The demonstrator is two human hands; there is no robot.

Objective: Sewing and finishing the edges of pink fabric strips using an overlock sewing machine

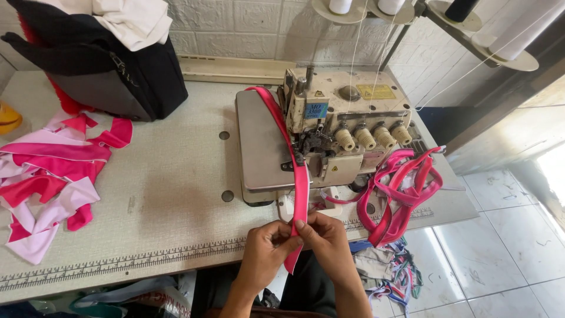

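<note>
Starting far left of the sewing machine [344, 126], we see a heap of pink and white fabric pieces [47, 176] lying on the table [170, 194], with a black bag [112, 70] behind them against the wall. Coming in toward the machine, our left hand [265, 250] sits at the table's front edge just below it, fingers closed in a narrow pinch on the pink fabric strip [300, 194]. That strip runs from behind the machine, over its flat plate, under the needle area and down to us. Our right hand [326, 238] meets the left, thumb and fingertips pinching the same strip near its loose end, which hangs just below the hands. We judge the strip light, soft and floppy, likely a bit stretchy, so it wants holding flat near the end between both pinches. Right of the machine, a tangle of pink loops [403, 194] drapes off the table edge, and thread cones [506, 41] stand above.
</note>
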